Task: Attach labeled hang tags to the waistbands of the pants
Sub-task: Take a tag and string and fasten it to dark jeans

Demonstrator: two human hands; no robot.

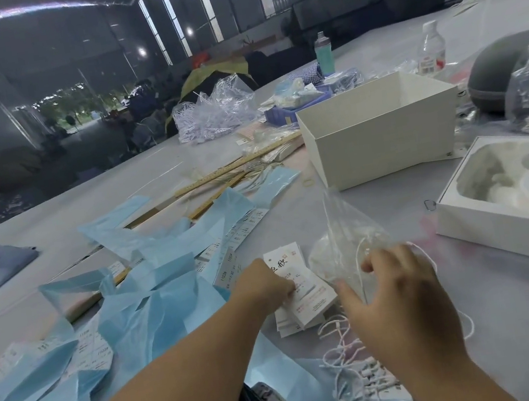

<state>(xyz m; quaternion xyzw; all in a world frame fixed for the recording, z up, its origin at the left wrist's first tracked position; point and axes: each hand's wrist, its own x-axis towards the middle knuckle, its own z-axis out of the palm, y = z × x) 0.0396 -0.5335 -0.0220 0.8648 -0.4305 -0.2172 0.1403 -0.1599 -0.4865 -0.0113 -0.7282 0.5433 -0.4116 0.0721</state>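
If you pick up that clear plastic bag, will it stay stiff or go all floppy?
Probably floppy: the clear plastic bag looks thin and crinkled. It likely weighs little, since only some white string shows inside. It may feel slippery, being shiny.

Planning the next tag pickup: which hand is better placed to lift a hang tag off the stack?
Left. The left hand already rests on the stack of hang tags, while the right hand is busy pinching a white string.
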